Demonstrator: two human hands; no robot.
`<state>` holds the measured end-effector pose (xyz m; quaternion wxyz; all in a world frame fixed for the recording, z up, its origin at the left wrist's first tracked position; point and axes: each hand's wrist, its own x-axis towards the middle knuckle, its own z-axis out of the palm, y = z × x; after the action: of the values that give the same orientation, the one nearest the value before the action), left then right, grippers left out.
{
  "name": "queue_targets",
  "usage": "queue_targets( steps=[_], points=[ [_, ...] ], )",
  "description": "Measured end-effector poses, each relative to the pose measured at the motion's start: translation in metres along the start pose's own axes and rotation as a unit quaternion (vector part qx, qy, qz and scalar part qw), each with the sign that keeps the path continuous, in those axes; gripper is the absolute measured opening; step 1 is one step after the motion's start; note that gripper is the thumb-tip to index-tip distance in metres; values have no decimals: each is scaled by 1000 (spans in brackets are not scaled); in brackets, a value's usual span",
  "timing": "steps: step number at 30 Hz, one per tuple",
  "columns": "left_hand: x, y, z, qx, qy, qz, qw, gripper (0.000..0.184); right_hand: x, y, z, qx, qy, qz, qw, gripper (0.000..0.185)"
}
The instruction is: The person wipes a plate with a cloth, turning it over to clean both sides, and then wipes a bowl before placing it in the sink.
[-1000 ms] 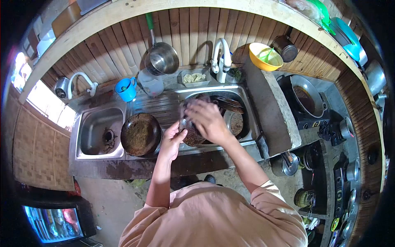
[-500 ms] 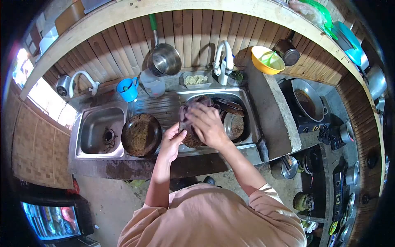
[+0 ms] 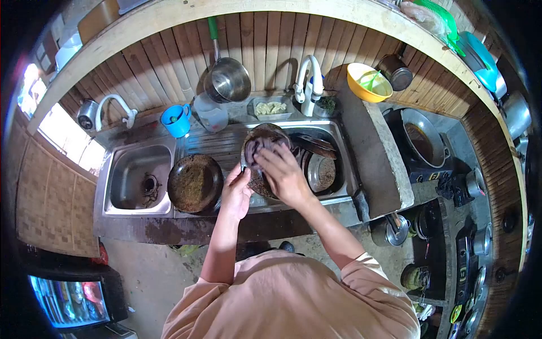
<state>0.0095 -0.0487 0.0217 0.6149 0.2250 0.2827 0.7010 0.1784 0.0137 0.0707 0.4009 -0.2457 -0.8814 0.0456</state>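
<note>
My left hand (image 3: pixel 238 194) grips the near left edge of a dark, stained pan (image 3: pixel 265 131), tilted over the right sink basin. My right hand (image 3: pixel 287 179) presses a dark purplish cloth (image 3: pixel 253 146) against the inside of that pan; its fingers partly cover the cloth. Behind and right of my right hand, a metal bowl-like vessel (image 3: pixel 322 172) and a dark pan with a handle (image 3: pixel 315 146) lie in the basin. Left of my left hand, a round blackened pan (image 3: pixel 195 183) with brown residue rests on the drainboard.
A white faucet (image 3: pixel 307 87) rises behind the basin. A blue mug (image 3: pixel 175 121), a clear pitcher (image 3: pixel 212 116) and a food tray (image 3: pixel 270 108) stand along the back ledge. A concrete divider (image 3: pixel 375 147) separates the sink from a wok (image 3: pixel 420 138) on a stove.
My right hand and the cloth have shifted slightly down and into the pan. More of the pan's upper rim and inner wall now shows. My left hand keeps its hold.
</note>
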Motion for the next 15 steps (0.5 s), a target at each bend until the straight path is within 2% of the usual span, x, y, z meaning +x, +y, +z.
queue_targets(
  steps=[4,6,7,8,9,11,13,15],
  points=[
    [5,0,-7,-41,44,31,998,41,-26,-17,6,-21,-47,-69,996,51],
    [4,8,5,-64,65,53,994,32,-45,-16,9,-56,-86,-113,988,54],
    [5,12,7,-74,81,62,992,26,-54,-7,13,-48,-72,-115,990,55],
    [5,12,1,-69,118,75,988,27,-65,5,17,-39,-57,-118,991,55],
    [5,16,-7,-78,105,65,989,28,-71,13,16,-29,-43,-120,991,56],
    [3,23,-12,-78,93,56,991,30,-77,30,15,-8,13,-61,998,63],
    [3,22,-15,-57,87,59,993,32,-70,40,10,17,84,57,995,54],
    [3,9,-36,-32,74,62,995,35,-51,53,-2,49,129,115,984,42]
  ],
)
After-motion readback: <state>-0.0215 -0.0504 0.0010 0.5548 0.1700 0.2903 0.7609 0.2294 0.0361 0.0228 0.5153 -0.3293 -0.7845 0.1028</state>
